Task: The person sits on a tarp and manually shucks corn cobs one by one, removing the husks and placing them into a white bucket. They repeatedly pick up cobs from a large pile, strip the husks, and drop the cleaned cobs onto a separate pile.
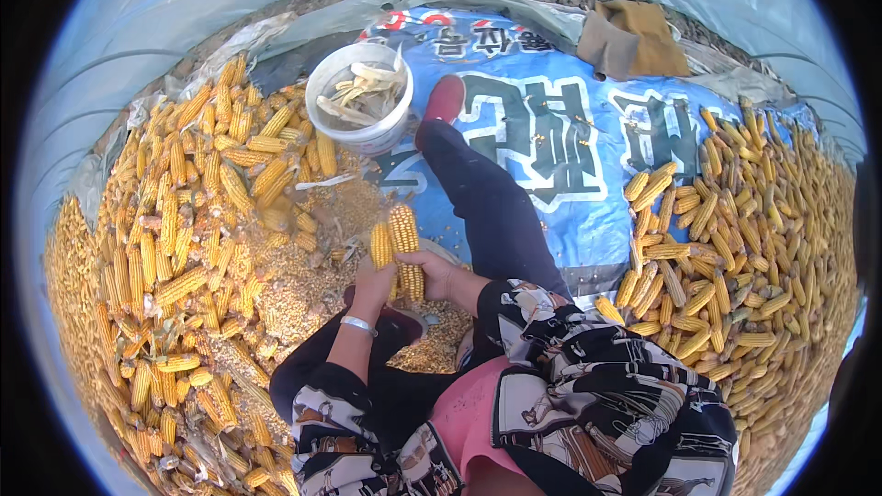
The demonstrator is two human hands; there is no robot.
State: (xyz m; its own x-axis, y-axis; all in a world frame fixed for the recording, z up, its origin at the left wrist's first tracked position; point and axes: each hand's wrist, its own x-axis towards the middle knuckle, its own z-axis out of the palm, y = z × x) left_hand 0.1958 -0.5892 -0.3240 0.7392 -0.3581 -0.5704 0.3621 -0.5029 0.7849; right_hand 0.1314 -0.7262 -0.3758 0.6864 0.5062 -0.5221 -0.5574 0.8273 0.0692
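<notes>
Two ears of yellow corn are pressed side by side in front of my lap. My left hand (374, 282), with a silver bracelet on its wrist, is closed around the shorter ear of corn (380, 246). Closed on the longer ear of corn (403, 226) is my right hand (434, 275), its thumb reaching across the kernels. Both ears stand roughly upright and touch along their sides. Below them lie loose corn kernels (312, 289), spread over the ground to the left. My palms hide parts of both ears.
A white bucket (371, 140) holding pale husks or cobs stands ahead. Piles of corn ears lie at left (170, 220) and right (735, 248). A blue printed tarp (432, 64) is underneath, with brown cloth (648, 37) at its far edge. My right leg (496, 207) stretches forward.
</notes>
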